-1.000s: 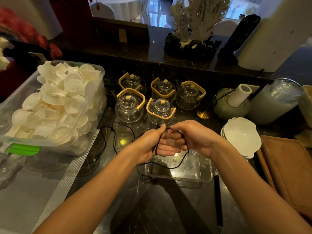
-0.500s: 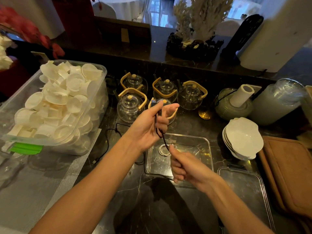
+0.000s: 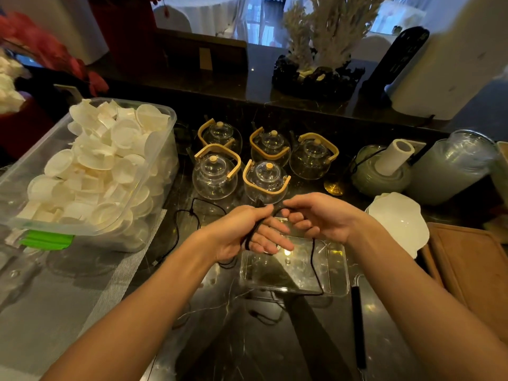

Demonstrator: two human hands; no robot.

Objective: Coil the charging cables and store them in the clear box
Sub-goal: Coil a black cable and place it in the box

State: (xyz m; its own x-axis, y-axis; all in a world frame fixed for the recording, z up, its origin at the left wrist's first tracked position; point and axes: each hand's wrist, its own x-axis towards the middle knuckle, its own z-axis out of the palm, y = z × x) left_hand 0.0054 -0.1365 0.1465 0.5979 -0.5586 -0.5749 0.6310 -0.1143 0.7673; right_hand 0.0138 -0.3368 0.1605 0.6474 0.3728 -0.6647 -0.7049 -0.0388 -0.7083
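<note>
Both hands have come back together since half a second ago, when the left hand [image 3: 242, 232] was raised toward the teapots and the right hand [image 3: 321, 218] was drawn low over the clear box [image 3: 336, 270]; now they meet just above the box's far edge. Left-hand fingers [image 3: 270, 235] are spread fairly flat, with several turns of the black cable [image 3: 251, 233] wrapped round them, thumb pressing the strand at the top. Right-hand fingers [image 3: 298, 215] curl narrowly, pinching the same cable where it crosses between the hands, as if laying on another turn. From the right hand a loose run of the cable drops across the box, over its near rim and onto the counter [image 3: 264, 339]. Further black cable [image 3: 177, 229] trails on the counter left of the box, toward the tub of white cups [image 3: 104, 232]; whether it is the same cable or a second one I cannot tell. Inside the box a pale ring seems to lie under the hands, mostly hidden, so I cannot confirm that anything is stored yet. My judgement: coiling is under way with a few loops made, the slack is still to be wound in, and the placing in the box is not yet done.
</note>
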